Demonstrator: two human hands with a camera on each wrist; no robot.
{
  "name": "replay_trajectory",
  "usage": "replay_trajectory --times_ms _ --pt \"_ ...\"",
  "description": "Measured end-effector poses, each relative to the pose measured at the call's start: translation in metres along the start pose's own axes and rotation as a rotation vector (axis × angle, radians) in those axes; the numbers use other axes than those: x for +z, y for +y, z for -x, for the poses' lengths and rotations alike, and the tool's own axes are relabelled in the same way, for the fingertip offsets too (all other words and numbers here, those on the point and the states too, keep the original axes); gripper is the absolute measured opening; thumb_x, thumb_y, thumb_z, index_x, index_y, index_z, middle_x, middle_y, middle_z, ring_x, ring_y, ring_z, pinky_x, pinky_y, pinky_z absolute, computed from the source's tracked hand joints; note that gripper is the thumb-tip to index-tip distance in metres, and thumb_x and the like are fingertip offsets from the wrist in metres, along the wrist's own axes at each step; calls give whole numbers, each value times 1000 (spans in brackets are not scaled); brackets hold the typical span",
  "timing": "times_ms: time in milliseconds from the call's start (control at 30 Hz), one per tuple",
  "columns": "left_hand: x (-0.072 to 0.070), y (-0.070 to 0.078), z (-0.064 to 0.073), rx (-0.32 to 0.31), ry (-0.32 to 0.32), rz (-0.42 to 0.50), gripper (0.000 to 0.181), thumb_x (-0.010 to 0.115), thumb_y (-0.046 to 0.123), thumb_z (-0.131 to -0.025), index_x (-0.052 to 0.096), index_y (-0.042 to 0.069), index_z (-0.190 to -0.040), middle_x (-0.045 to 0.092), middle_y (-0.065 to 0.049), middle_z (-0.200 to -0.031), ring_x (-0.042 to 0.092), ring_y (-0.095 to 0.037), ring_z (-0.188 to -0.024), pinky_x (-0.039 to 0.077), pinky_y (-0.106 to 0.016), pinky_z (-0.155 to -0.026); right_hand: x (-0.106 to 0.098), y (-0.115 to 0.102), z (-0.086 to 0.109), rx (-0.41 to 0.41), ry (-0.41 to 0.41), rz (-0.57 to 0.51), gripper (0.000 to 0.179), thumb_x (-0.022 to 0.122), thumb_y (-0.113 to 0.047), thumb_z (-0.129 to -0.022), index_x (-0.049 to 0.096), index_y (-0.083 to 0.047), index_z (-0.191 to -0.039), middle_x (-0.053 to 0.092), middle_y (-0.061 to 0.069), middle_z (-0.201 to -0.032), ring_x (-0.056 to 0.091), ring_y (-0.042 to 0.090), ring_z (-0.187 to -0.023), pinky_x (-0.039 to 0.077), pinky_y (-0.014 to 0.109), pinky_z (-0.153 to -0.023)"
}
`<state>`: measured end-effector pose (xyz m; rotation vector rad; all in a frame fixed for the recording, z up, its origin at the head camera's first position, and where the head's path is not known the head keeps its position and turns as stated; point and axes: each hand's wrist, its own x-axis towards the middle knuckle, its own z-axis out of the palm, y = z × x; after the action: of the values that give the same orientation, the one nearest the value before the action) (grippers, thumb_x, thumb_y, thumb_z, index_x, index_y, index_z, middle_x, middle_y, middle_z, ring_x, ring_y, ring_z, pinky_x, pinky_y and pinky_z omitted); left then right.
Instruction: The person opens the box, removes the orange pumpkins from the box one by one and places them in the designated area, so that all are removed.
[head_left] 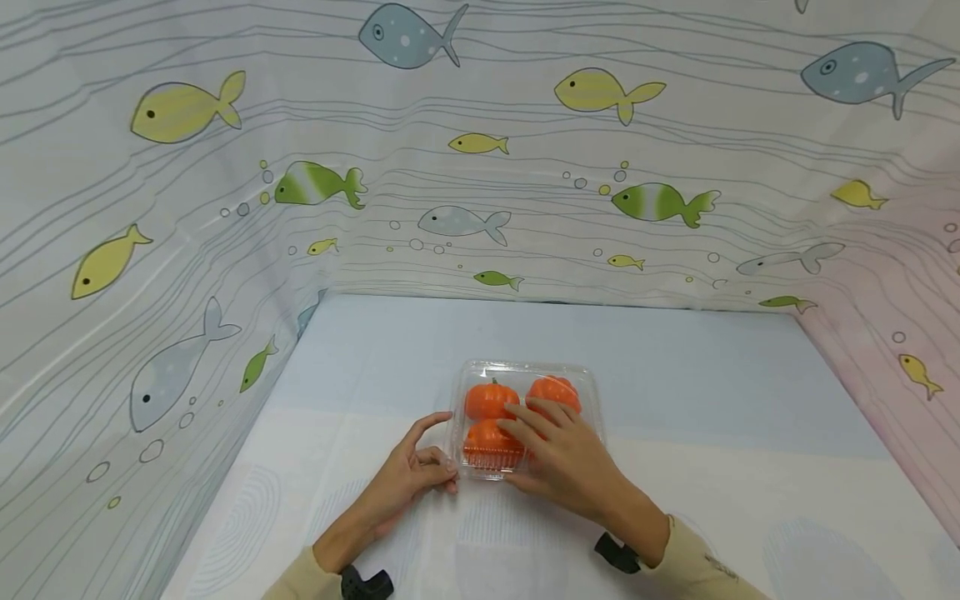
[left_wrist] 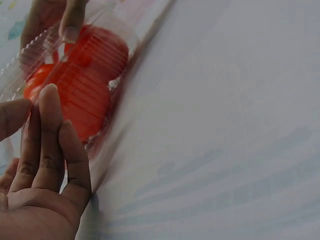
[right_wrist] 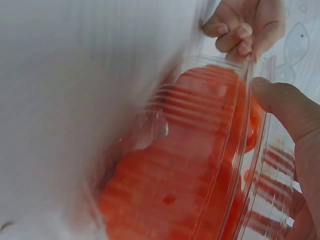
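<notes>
A clear plastic clamshell box (head_left: 525,367) on the table holds several small orange pumpkins (head_left: 491,400), ribbed, one with a green stem. At its front left corner is my left hand (head_left: 408,479); thumb and fingertips pinch the rim, and the index finger points along the left side. My right hand (head_left: 566,458) lies over the right part of the lid, fingers spread and nearly straight. The right thumb (right_wrist: 280,100) touches the front rim in the right wrist view. That hand hides much of the front right of the box. Lid and base rims lie close together at the front.
A pale blue and white patterned cloth covers the table (head_left: 675,375). Fish-printed curtains (head_left: 540,233) stand along the back and both sides. A black wrist strap (head_left: 617,553) shows at the right sleeve, and another (head_left: 366,583) at the left.
</notes>
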<state>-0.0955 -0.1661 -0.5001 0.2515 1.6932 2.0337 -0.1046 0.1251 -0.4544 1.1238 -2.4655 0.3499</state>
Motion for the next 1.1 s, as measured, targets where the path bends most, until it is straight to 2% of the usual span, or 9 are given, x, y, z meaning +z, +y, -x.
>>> replay_trajectory --times_ms 267,533,733,967,1100 --pt "0 1 -2 0 -10 -10 77 71 7 -97 29 22 -160 66 -11 -92 71 -26 -81 58 -42 -91 -7 15 21 9 19 -2 76 90 -48 -75 65 -12 -137 62 8 -142 55 33 -129 48 55 -105" --pt "-3 2 -4 12 -16 -20 77 70 5 -97 29 23 -160 65 -12 -93 72 -27 -82 58 -43 -91 -17 26 36 34 45 -40 81 95 -43 -70 65 -8 -137 63 8 -140 58 32 -128 53 49 -100" --pt "-3 2 -4 4 -19 -12 77 71 5 -97 30 25 -159 65 -13 -93 71 -28 -83 57 -43 -92 -19 30 45 71 16 -88 79 94 -37 -73 63 -6 -139 61 9 -143 55 31 -132 53 46 -100" --pt "-3 3 -2 4 -19 -18 78 73 6 -96 30 23 -159 66 -12 -91 71 -27 -81 58 -43 -91 -21 33 52 48 29 -97 79 95 -34 -73 63 -6 -139 60 10 -143 55 31 -132 56 45 -95" --pt "-4 3 0 1 -21 -13 80 73 6 -96 28 21 -160 67 -11 -91 71 -27 -80 58 -44 -91 -24 33 56 40 29 -100 76 93 -34 -76 62 -6 -140 60 10 -143 54 30 -132 57 43 -93"
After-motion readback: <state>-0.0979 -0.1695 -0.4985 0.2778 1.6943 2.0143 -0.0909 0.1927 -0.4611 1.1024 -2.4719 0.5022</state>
